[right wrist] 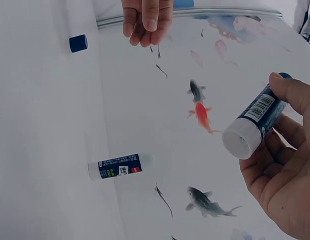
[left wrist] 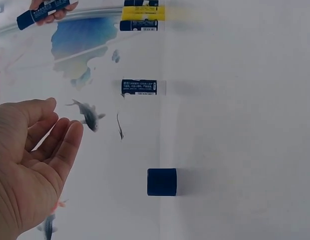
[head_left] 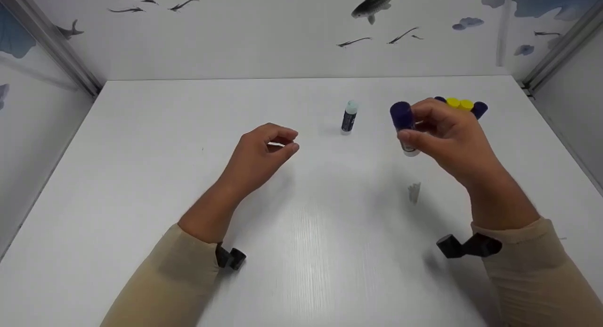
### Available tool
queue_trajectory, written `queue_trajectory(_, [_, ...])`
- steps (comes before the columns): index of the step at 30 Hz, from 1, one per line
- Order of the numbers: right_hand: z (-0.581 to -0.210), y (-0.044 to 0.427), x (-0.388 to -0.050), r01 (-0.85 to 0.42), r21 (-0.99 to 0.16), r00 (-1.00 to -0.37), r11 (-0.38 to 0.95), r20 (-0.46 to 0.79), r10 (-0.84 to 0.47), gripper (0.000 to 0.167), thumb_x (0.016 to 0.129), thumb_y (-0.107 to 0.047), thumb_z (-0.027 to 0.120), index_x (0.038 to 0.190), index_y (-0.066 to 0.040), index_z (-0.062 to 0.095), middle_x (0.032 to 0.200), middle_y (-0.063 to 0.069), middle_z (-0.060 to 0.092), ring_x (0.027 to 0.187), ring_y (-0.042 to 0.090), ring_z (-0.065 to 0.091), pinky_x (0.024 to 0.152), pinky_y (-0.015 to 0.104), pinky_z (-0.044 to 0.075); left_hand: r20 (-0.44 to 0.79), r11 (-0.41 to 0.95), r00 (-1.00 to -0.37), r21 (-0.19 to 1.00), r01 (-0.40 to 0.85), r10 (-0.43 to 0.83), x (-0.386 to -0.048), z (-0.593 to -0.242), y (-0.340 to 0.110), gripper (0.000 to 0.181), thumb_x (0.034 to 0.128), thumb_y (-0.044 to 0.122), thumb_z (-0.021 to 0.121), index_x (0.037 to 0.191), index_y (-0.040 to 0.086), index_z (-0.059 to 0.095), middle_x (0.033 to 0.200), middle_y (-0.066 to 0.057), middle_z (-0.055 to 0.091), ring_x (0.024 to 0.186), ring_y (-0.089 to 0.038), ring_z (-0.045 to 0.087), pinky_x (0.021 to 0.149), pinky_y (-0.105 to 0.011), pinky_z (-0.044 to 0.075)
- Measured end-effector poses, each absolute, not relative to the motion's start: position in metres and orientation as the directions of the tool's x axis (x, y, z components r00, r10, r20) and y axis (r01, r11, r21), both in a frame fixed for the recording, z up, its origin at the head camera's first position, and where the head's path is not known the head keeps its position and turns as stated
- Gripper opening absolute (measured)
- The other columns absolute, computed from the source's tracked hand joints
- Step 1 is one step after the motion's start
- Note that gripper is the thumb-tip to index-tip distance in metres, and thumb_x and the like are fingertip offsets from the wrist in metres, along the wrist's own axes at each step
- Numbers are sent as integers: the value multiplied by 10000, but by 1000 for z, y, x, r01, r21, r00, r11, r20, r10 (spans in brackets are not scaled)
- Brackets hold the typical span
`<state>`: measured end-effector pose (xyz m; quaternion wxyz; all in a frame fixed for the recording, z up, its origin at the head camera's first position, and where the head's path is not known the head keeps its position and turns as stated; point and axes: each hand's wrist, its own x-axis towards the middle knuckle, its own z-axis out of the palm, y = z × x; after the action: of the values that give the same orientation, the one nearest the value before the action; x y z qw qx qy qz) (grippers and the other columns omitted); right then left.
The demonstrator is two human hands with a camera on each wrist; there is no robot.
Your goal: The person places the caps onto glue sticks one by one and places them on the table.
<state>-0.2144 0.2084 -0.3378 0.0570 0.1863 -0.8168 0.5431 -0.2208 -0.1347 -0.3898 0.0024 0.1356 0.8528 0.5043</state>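
My right hand (head_left: 450, 138) grips a capped glue stick (head_left: 402, 115) above the table, thumb on one side and fingers on the other. In the right wrist view, its white base and barcode label face the camera. An uncapped glue stick (head_left: 348, 119) stands upright on the table between the hands, its pale tip showing. My left hand (head_left: 259, 152) hovers to its left with fingers bent loosely and nothing held. A loose dark blue cap (left wrist: 162, 182) sits on the table in the left wrist view; the left hand hides it in the head view.
Several more glue sticks, with yellow caps (head_left: 459, 103) and dark blue caps (head_left: 479, 109), stand in a row behind the right hand. A whitish mark (head_left: 414, 192) shows on the white table (head_left: 141, 185). Panels printed with fish (head_left: 372, 5) enclose the back and sides.
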Motion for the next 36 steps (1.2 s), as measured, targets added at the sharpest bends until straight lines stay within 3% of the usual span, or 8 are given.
queue_trajectory(7, [-337, 227, -225, -341, -922, -937, 183, 320, -139, 199, 955, 49, 744, 1154, 34, 736, 1005, 69, 706, 853, 166, 657, 771, 177, 602, 85, 454, -975, 874, 173, 207, -225, -393, -138, 283, 1029, 186, 725, 1301, 109, 721, 1279, -54, 715, 1183, -201, 694, 1035, -348, 597])
queue_trajectory(14, [-340, 249, -239, -301, -952, -953, 57, 303, 25, 221, 950, -20, 781, 1168, 2, 749, 1057, 60, 733, 963, 186, 653, 849, 164, 593, 45, 453, -982, 883, 125, 182, -228, -395, -141, 279, 1027, 184, 724, 1294, 103, 720, 1272, -45, 712, 1193, -208, 688, 1000, -345, 608])
queue_trajectory(19, [-343, 260, -246, -265, -959, -949, 97, 277, 151, 236, 948, -81, 805, 1173, -32, 751, 1093, 32, 722, 992, 198, 601, 839, 160, 561, 10, 455, -984, 886, 91, 177, -229, -395, -144, 282, 1029, 193, 718, 1300, 114, 716, 1281, -43, 706, 1189, -234, 707, 901, -348, 638])
queue_trajectory(22, [-343, 267, -250, -231, -963, -942, 142, 257, 215, 245, 957, -138, 809, 1182, -63, 752, 1098, 18, 699, 1000, 202, 575, 841, 170, 547, 4, 474, -985, 876, 87, 174, -230, -395, -145, 288, 1029, 202, 720, 1303, 114, 717, 1276, -35, 709, 1196, -234, 706, 916, -341, 634])
queue_trajectory(31, [-342, 288, -256, -157, -985, -920, 74, 173, 351, 362, 957, -242, 822, 1275, -97, 726, 1186, -10, 691, 1127, 181, 549, 1075, 243, 480, -3, 528, -987, 845, 85, 163, -233, -397, -148, 318, 1037, 223, 716, 1330, 101, 707, 1295, -48, 706, 1229, -236, 684, 995, -358, 610])
queue_trajectory(36, [-340, 296, -259, -158, -987, -893, 43, 161, 421, 379, 953, -250, 827, 1288, -106, 725, 1207, -17, 677, 1142, 166, 534, 1098, 234, 470, -17, 544, -989, 837, 67, 148, -235, -399, -149, 336, 1039, 219, 710, 1351, 95, 697, 1304, -51, 700, 1231, -242, 677, 982, -360, 619])
